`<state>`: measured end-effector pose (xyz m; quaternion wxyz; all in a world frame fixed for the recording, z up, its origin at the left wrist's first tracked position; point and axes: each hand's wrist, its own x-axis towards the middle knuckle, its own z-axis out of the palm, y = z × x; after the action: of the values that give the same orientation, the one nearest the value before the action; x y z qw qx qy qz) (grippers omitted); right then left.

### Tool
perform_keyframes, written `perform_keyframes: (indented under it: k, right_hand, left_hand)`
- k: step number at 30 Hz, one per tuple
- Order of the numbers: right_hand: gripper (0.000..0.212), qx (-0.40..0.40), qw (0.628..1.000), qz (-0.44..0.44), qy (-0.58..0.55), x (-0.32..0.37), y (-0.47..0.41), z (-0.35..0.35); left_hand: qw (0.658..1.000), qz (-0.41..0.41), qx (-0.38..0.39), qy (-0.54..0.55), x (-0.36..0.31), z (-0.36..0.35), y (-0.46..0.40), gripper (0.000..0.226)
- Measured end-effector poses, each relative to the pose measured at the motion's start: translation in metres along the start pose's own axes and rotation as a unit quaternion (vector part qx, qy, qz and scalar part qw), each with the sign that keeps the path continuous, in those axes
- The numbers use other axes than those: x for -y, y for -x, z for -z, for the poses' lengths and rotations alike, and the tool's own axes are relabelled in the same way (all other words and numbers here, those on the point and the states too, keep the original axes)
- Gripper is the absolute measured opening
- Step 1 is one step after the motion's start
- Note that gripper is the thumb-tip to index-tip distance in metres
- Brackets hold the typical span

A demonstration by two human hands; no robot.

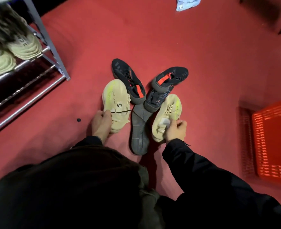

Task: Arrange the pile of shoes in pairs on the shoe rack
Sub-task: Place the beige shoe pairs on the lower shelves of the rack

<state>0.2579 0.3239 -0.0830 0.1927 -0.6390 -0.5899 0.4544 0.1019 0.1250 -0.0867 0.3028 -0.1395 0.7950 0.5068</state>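
**Two hands on a pair of cream shoes, red carpet floor**

Head camera, looking down: a red carpet (186, 47) covers the floor. A person in dark sleeves reaches forward with both hands into a small pile of shoes.

The left hand (101, 121) is closed around the heel end of a cream shoe (116, 100) with a yellow-green streak, fingers curled over its side next to a dark lace. The shoe's toe points away from the hand.

The right hand (176, 129) grips the heel end of a matching cream shoe (168, 113), fingers pinched at the collar. This shoe tilts away to the right.

Between the two hands lies a grey shoe (139, 129), sole up, touching the right-hand cream shoe. Just beyond the hands are two dark shoes with orange tongues: one (128, 78) beside the left-hand cream shoe, the other (168, 80) resting over the top of the pile near the right-hand shoe.

Far to the left of the left hand stands a metal shoe rack (50, 52), with a pair of pale, ridged-sole shoes (25, 47) on it, blurred. To the right of the right hand, well apart, sits an orange plastic basket (273, 138). Beyond the hands, a pale blue item (186, 3) lies on the carpet.
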Motion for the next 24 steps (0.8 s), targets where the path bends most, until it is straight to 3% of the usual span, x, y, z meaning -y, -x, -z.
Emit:
perform_keyframes:
  k: [7, 12, 15, 20, 24]
  right_hand:
    - [0.01, 0.004, 0.993, 0.102, -0.062, 0.027, 0.044, 0.002]
    - [0.009, 0.169, 0.968, 0.181, -0.048, 0.06, 0.09, -0.03]
    - [0.008, 0.269, 0.947, 0.178, -0.005, 0.07, 0.123, -0.064]
    - [0.004, 0.338, 0.925, 0.173, 0.012, 0.078, 0.161, -0.11]
    - [0.014, 0.357, 0.918, 0.169, 0.023, 0.076, 0.164, -0.125]
  left_hand:
    - [0.994, -0.07, -0.058, 0.053, -0.009, 0.046, 0.034, 0.031]
    - [0.985, -0.061, -0.133, 0.093, 0.009, 0.074, 0.059, 0.049]
    - [0.985, -0.081, -0.141, 0.06, 0.033, 0.099, 0.067, 0.056]
    - [0.948, -0.067, -0.3, 0.086, 0.059, 0.117, 0.077, 0.043]
    - [0.933, -0.066, -0.341, 0.092, 0.056, 0.127, 0.076, 0.042]
